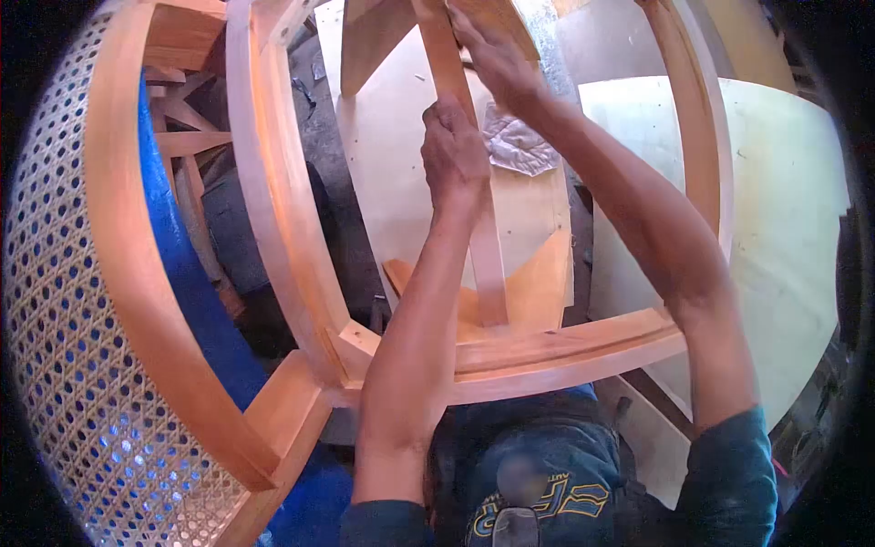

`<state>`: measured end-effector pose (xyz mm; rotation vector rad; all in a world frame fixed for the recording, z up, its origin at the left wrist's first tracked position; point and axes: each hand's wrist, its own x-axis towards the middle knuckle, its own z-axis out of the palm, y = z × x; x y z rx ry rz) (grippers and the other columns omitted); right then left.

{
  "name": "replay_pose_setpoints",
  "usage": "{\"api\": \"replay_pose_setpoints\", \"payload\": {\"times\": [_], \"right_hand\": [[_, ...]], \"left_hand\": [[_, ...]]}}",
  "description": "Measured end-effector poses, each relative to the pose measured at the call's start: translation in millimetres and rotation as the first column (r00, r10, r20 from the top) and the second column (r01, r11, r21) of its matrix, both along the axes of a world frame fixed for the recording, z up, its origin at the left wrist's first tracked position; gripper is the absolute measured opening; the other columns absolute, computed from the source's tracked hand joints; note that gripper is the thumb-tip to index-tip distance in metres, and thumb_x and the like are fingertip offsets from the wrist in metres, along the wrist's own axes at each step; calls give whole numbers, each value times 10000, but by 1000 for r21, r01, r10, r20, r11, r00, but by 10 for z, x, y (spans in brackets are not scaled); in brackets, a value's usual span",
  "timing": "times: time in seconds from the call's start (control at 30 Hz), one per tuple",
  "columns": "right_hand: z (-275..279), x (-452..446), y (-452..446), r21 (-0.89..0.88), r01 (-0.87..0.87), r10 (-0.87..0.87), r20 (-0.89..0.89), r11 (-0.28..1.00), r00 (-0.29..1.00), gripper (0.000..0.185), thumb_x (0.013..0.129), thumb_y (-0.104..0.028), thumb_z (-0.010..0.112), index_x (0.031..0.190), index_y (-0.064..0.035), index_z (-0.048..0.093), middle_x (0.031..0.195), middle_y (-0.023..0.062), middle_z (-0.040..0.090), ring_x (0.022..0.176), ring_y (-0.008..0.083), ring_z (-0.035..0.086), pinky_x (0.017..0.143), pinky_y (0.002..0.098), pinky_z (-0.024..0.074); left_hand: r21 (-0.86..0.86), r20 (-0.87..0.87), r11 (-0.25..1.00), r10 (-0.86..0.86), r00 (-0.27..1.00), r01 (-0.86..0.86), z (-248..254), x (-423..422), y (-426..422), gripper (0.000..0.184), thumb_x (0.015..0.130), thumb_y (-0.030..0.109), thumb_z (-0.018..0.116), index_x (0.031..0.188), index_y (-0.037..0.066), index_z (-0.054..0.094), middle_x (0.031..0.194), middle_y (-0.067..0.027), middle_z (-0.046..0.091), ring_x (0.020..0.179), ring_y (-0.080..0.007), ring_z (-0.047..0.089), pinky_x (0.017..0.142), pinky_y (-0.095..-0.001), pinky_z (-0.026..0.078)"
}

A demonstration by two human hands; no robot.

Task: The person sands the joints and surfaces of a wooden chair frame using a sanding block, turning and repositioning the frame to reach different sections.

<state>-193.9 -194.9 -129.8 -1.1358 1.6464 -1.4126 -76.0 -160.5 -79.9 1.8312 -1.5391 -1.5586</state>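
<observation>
My left hand [455,153] is closed in a fist around a long, flat wooden slat [488,260]. The slat runs from the top of the view down toward the near rail of a wooden frame [565,345]. Higher up, my right hand [501,71] lies against the slat's right side near the top edge. Its fingers look stretched along the wood, slightly blurred, and whether anything is under them is hidden. A crumpled whitish cloth or paper [521,141] lies just below my right wrist.
A panel with woven cane mesh [64,301] in a curved wooden border stands on the left. Beneath the slat is a pale board [392,173] with wooden offcuts [542,273] on it. Another pale sheet [784,201] lies on the right. Blue material [196,301] shows behind the cane panel.
</observation>
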Motion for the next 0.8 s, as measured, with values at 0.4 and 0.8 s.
{"api": "replay_pose_setpoints", "payload": {"times": [0.4,0.8], "right_hand": [[135,101,460,304,-195,279,-262,932,924,482,944,-315,305,1374,-98,280,1355,125,355,1250,241,328,994,366,319],[150,255,647,249,-24,3,86,968,996,494,943,-352,356,1321,-34,368,1295,160,446,1183,224,437,978,309,330]], "left_hand": [[-40,-49,999,16,999,-18,-101,9,-79,611,907,456,184,1106,-48,465,1119,-278,506,1061,-428,466,909,-437,361],[-65,-20,996,-59,998,58,-53,-2,-77,529,923,400,197,1064,-28,475,1101,-276,501,1036,-431,466,868,-465,375]]}}
